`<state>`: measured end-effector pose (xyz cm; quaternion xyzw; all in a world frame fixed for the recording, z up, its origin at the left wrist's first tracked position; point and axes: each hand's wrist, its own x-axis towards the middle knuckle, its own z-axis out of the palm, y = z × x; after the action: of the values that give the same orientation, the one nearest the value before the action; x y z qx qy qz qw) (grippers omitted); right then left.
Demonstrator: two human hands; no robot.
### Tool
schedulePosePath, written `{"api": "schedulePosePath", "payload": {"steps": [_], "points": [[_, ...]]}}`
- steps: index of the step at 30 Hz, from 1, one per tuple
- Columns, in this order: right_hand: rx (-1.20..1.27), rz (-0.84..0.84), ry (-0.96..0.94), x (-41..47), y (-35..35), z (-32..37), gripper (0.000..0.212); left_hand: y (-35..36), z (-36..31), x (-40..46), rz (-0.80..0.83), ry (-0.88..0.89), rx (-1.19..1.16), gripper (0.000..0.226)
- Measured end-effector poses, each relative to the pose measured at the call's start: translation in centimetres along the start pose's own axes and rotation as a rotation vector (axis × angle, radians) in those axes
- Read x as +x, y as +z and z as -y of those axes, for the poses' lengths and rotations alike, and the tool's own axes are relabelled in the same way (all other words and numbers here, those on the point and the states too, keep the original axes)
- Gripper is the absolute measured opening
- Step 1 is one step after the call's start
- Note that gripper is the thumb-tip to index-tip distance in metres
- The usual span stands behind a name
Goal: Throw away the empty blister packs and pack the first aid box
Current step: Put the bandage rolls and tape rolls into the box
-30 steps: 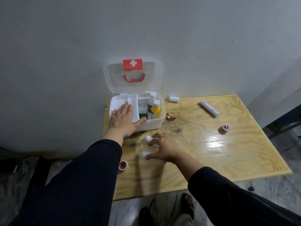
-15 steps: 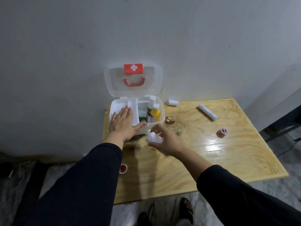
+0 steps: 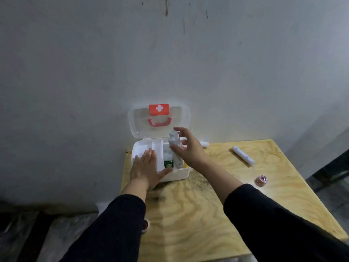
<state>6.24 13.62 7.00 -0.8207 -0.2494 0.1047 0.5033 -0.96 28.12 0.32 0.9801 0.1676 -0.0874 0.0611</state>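
Observation:
The white first aid box [image 3: 182, 173] stands open at the table's back left, its clear lid [image 3: 139, 121] with the red cross leaning on the wall. My left hand [image 3: 146, 167] lies flat, fingers spread, on the box's front left rim. My right hand [image 3: 188, 148] hovers over the box's right compartment, thumb and fingers closed on white bandage rolls [image 3: 174, 140] held upright. A green-labelled bottle [image 3: 168, 163] shows inside the box. No blister pack is visible.
On the wooden table [image 3: 198, 214] lie a long white tube [image 3: 243, 155] at the back right, a pink tape roll [image 3: 261, 180] to the right, a small white roll [image 3: 204, 144] behind my right hand, and another tape roll [image 3: 145, 225] by my left sleeve.
My right hand picked the white rolls up from the table in front of the box and carried them up over the right compartment. My left hand stayed on the box.

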Motion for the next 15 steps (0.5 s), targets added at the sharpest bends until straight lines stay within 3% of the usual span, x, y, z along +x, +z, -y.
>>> {"api": "schedulePosePath", "payload": {"steps": [8, 15], "points": [[-0.201, -0.013, -0.090, 0.2, 3.6, -1.9, 0.049, -0.3, -0.1, -0.2, 0.041, -0.026, -0.007, 0.102], [-0.301, 0.068, 0.055, -0.1, 4.2, -2.7, 0.045, 0.2, 0.2, -0.1, 0.066, -0.028, -0.026, 0.104]]}}
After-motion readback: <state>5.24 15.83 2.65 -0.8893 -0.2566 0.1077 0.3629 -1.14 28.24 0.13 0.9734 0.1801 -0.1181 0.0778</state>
